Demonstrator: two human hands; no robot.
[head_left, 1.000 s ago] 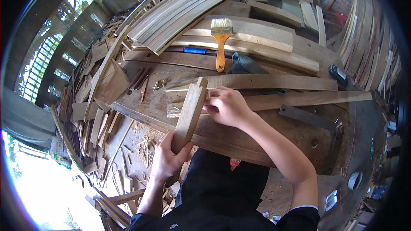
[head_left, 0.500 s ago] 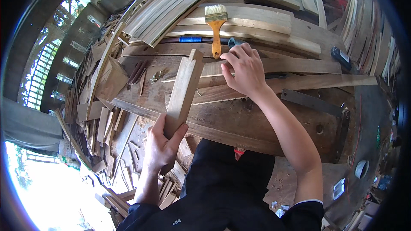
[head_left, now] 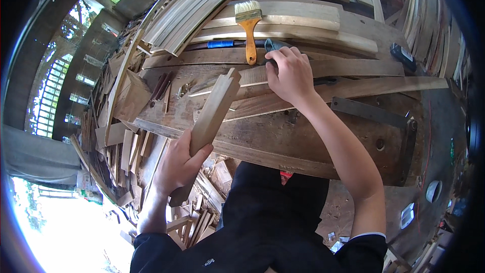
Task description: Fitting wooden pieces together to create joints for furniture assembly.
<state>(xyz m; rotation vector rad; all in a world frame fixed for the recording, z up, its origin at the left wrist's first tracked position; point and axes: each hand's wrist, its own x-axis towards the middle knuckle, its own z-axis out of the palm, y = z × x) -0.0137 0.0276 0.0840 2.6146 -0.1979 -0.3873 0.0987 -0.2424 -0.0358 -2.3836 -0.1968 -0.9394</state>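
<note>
My left hand (head_left: 177,167) is wrapped round the lower part of a squared wooden piece (head_left: 214,111), which slants up and to the right. Its upper end is cut to a narrower stepped tongue. My right hand (head_left: 293,78) is over the workbench (head_left: 303,139), fingers curled and thumb below. Something dark shows at the fingertips, too hidden to name. A blue-grey bit of material (head_left: 273,45) lies just beyond the fingers. To their left rests a flat paintbrush (head_left: 250,33) with pale bristles and an orange wooden handle. Behind its handle runs a dark rod with blue wrapping (head_left: 221,44).
Long boards (head_left: 353,67) lie across the bench, with more stacked behind. A metal square (head_left: 369,112) sits at the right near a dark handheld device (head_left: 402,56). Thin slats (head_left: 202,10) are piled at the back left. Wood offcuts (head_left: 194,222) cover the floor.
My right hand's fingers have closed in beside the brush handle. My left hand has lowered the wooden piece slightly and tilted it further right. The view has shifted a little.
</note>
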